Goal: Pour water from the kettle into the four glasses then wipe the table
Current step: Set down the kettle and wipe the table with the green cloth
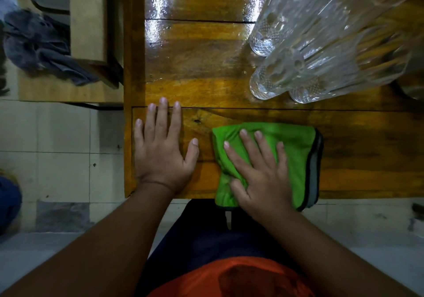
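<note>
My right hand [259, 172] lies flat with spread fingers on a folded green cloth [296, 156] with a dark grey edge, pressing it onto the wooden table [197, 67] at its near edge. My left hand [160, 152] rests palm down on the bare wood at the table's near left corner, holding nothing. Several tall clear patterned glasses [298, 51] stand close together at the right, beyond the cloth. The far boards of the table shine wet. No kettle can be made out; only a dark rounded shape [413, 85] shows at the right edge.
A wooden bench or stool [89, 21] stands left of the table with a grey rag [39, 44] beside it. Pale floor tiles [57, 159] lie below the table's left and near edges. My dark trousers and orange shirt fill the bottom.
</note>
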A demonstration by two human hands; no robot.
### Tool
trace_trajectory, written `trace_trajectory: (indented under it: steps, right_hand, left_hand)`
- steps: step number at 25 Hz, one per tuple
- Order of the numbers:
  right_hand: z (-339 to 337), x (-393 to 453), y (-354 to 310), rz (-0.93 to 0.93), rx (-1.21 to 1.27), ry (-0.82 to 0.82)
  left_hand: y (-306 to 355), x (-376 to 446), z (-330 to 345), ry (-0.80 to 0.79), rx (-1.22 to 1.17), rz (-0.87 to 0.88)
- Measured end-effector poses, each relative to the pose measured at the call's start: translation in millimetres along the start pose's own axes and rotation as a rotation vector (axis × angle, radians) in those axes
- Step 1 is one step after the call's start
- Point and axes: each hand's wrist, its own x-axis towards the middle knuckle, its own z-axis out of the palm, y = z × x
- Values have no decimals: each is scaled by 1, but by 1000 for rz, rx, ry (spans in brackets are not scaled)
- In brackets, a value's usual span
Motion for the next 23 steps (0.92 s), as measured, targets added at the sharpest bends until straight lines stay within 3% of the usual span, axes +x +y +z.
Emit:
trace_trajectory:
  steps: [6, 11, 15, 20, 23]
  right_hand:
    - [-8, 55, -17, 61, -15, 26]
    - [-1, 0, 1, 38, -35, -16]
    - [-10, 42, 1, 43, -33, 18]
    - [-5, -3, 26, 12, -40, 13]
    - [-9, 18, 34, 33, -33, 21]
  left_hand:
    - [0, 1, 2, -3, 21, -1]
    - [0, -2, 3, 5, 13, -3]
    - [0, 0, 1, -6, 24, 3]
    - [1, -4, 0, -6, 19, -13]
    - [1, -2, 1, -7, 12, -1]
